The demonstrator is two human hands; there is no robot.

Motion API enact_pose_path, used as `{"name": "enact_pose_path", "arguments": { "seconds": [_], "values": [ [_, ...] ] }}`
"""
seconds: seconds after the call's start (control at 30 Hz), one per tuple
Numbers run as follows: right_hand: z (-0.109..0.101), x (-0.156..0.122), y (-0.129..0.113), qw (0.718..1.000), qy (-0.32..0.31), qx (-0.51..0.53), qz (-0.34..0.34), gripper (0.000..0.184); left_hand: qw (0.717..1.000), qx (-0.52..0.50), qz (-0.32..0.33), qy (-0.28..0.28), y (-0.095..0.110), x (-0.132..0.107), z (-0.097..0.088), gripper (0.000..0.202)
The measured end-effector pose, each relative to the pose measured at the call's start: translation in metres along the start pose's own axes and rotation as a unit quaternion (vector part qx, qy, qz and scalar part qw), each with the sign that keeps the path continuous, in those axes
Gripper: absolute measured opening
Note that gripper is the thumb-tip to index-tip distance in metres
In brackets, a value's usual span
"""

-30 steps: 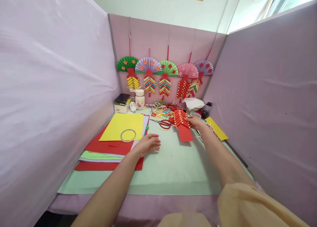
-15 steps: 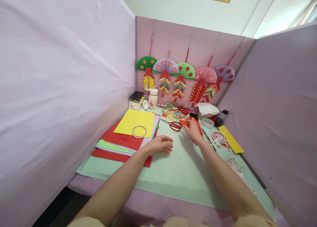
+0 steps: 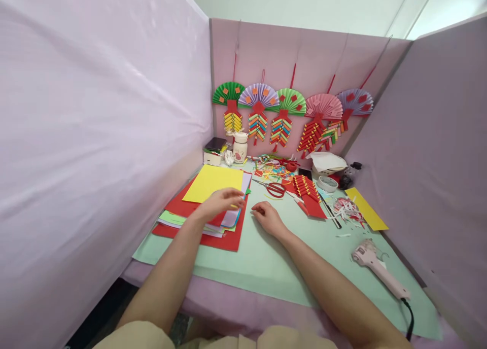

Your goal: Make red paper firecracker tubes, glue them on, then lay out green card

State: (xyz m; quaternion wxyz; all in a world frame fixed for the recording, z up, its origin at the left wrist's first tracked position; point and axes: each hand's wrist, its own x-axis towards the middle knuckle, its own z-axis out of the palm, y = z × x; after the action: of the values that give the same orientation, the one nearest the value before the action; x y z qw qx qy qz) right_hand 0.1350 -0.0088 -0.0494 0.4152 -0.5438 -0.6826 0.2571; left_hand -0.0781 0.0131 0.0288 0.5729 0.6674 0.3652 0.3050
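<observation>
right hand (image 3: 268, 218) lets go of the red folded piece (image 3: 309, 193)

the piece lies on the green mat (image 3: 266, 265) just beside the scissors (image 3: 276, 188) — the hand has drawn back and rests empty, fingers loosely curled. left hand (image 3: 222, 202) sits palm down, blurred, on the paper stack (image 3: 224, 240) — grip unclear.

The paper stack (image 3: 211, 184) by the left edge of the mat (image 3: 266, 268) has a yellow top sheet over red, light green and lilac. The mat is pale green. The scissors (image 3: 274, 188) have red handles; the glue gun (image 3: 375, 265) is pink.
</observation>
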Motion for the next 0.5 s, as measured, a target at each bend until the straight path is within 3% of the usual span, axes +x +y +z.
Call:
{"name": "enact_pose_path", "arguments": {
  "seconds": [0.03, 0.1, 0.17, 0.23, 0.33, 0.5],
  "values": [
    [0.000, 0.001, -0.002, 1.000, 0.005, 0.014, 0.019, 0.012, 0.995, 0.051, 0.014, 0.086, -0.002, 0.000, -0.012, 0.044],
    [0.005, 0.004, -0.007, 0.997, 0.011, 0.047, 0.060, 0.013, 0.962, 0.175, 0.045, 0.205, -0.009, 0.003, -0.030, 0.041],
    [0.013, 0.006, -0.015, 0.992, 0.014, 0.094, 0.083, 0.016, 0.929, 0.274, 0.066, 0.242, -0.021, 0.006, -0.037, 0.040],
    [0.024, 0.006, -0.024, 0.980, 0.012, 0.176, 0.097, 0.020, 0.909, 0.341, 0.075, 0.228, -0.032, 0.009, -0.036, 0.041],
    [0.035, 0.000, -0.040, 0.939, 0.021, 0.314, 0.141, 0.022, 0.888, 0.416, 0.076, 0.180, -0.040, 0.008, -0.029, 0.043],
    [0.027, -0.011, -0.052, 0.864, 0.000, 0.450, 0.226, 0.021, 0.865, 0.491, 0.041, 0.098, -0.039, 0.001, -0.025, 0.050]
  ]
}}
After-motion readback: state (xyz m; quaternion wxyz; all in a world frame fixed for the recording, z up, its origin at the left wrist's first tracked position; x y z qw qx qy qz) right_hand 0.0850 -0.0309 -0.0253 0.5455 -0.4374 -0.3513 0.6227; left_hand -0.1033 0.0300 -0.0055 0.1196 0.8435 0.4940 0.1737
